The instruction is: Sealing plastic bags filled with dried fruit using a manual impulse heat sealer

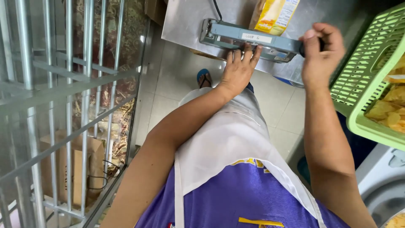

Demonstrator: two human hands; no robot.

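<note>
— What sits at the centre of the work?

— A long blue-grey heat sealer (249, 40) lies along the near edge of a steel surface (185, 21). A yellow snack bag (274, 14) stands behind it, its lower end running down to the sealer's bar. A black cord leaves the sealer's far side and runs off the top of the view.

— And the person's hands?

— The left hand (238, 69) lies flat and open, fingers spread, fingertips resting against the sealer's front edge near its middle. The right hand (320, 52) is closed around the dark knob at the sealer's right end, thumb raised over the top.

— What lies around them?

— To the right, a green plastic basket (363, 84) with slotted walls holds yellow chips (390, 105); it stands just beside the right wrist. Below the surface is a pale tiled floor (168, 84), where a foot in a blue sandal (203, 78) shows. The person wears a white apron (232, 139) over a purple shirt. On the left stands a metal wire rack (55, 105), and behind its bars a brown cardboard box (80, 169).
</note>
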